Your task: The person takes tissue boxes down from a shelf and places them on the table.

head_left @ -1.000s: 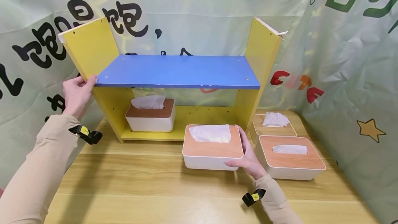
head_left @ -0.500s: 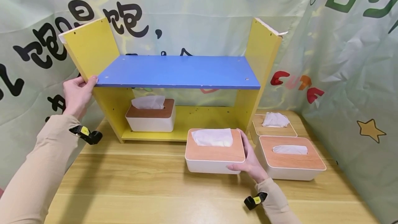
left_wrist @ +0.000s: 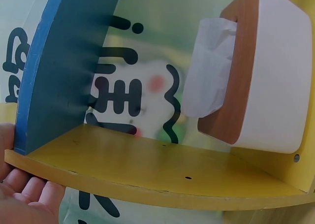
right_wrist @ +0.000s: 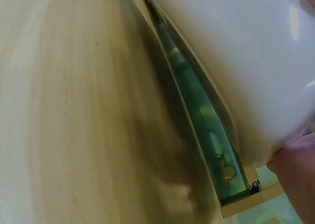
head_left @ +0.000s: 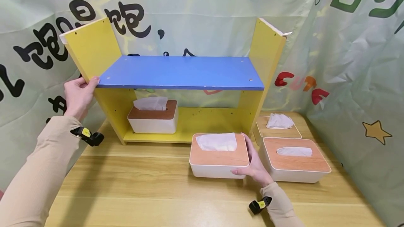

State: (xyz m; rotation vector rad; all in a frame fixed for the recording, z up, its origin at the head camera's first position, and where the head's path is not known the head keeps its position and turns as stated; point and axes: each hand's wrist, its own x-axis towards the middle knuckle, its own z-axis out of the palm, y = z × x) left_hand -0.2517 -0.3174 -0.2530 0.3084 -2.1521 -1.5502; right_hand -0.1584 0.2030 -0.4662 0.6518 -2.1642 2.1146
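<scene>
My right hand (head_left: pixel 257 165) grips a white tissue box (head_left: pixel 217 171) with a wood-look lid by its right end, in front of the shelf unit. In the right wrist view, a narrow gap shows between the white box (right_wrist: pixel 246 56) and the table. My left hand (head_left: pixel 79 94) holds the left side panel of the yellow and blue shelf unit (head_left: pixel 180 73), its thumb at the blue board's front corner. The left wrist view shows those fingers (left_wrist: pixel 32 189) against the yellow panel. A second tissue box (head_left: pixel 153 125) stands at the left of the lower compartment.
Two more tissue boxes stand right of the unit: a nearer one (head_left: pixel 295 174) and one behind it (head_left: pixel 262 129). The wooden table (head_left: pixel 151 188) spans the front. A printed curtain (head_left: pixel 202 16) hangs behind and along the sides.
My right hand has drawn the tissue box back from the shelf unit, toward me and slightly right. The left hand keeps its place on the panel.
</scene>
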